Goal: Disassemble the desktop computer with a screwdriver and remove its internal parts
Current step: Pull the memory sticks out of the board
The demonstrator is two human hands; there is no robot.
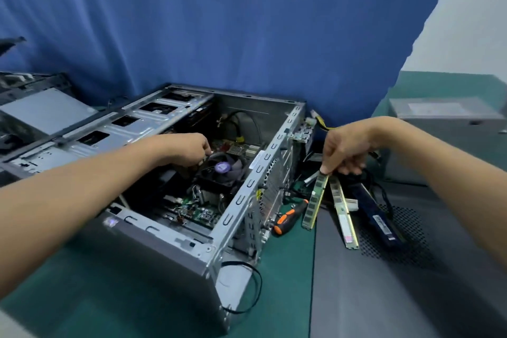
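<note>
While right grip [345,151] pinches, RAM stick [315,200] below

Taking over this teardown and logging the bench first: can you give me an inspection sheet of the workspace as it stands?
Surface: green mat with a dark panel lying on its right part.
Job's things: open computer case on its side, cooler fan seated inside; screwdriver lying on the mat beside it.
Clutter: loose memory stick and dark blue module on the panel.
Hands: left hand inside the case by the fan, grip unclear; right hand pinches a green memory stick by its top end, right of the case.
Cables: black loop at the case's near corner; yellow wires behind it.
Surroundings: blue curtain behind; grey box right; second chassis left.
</note>
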